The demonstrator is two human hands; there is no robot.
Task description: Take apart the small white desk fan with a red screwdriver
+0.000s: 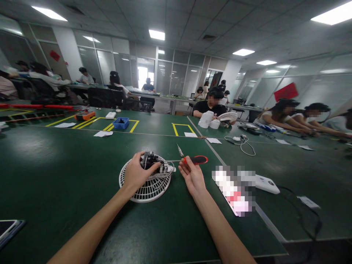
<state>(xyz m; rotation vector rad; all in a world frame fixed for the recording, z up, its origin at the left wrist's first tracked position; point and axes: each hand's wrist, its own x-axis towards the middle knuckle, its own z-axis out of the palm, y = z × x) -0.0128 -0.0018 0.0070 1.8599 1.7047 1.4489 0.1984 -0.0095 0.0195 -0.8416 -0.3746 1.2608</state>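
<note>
A round white fan grille (150, 194) lies flat on the green table, and a black motor (149, 160) with white wires sits on it. My left hand (137, 172) is wrapped around the motor from the left. In my right hand (193, 175) is a screwdriver (199, 160) with a red and black handle, pinched near the front of the handle. The shaft points left toward the motor; I cannot tell whether its tip touches a screw. Just beyond the screwdriver lies a thin pointed metal tool (180, 150).
A blurred-out phone (233, 194) and a white power bank (266, 183) lie right of my right hand. A blue bin (121, 123) and an orange meter (85, 116) stand toward the back left. Across the table a person (210, 104) handles another white fan. A white cable (244, 145) lies coiled nearby.
</note>
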